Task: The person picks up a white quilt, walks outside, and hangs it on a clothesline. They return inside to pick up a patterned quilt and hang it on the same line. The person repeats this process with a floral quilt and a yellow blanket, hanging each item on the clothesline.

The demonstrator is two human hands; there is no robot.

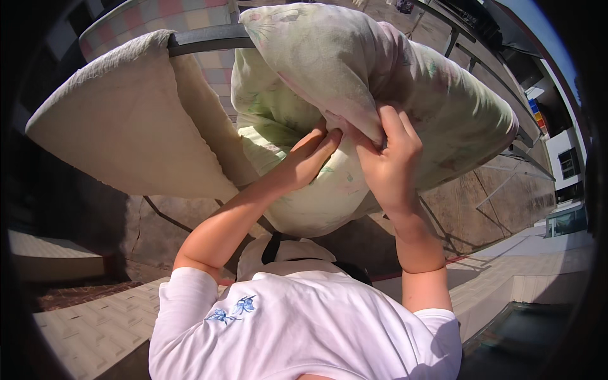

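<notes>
Over the dark rail (209,40) hangs the floral quilt (443,107), its long bulk stretching off to the rail's right. On the rail's near side, the left hand (311,156) pinches its cloth between thumb and fingers; just beside, the right hand (392,157) grips a fold with curled fingers, neither nearer.

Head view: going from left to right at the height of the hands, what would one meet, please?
Cream cloth → left hand → right hand → white wall.
</notes>
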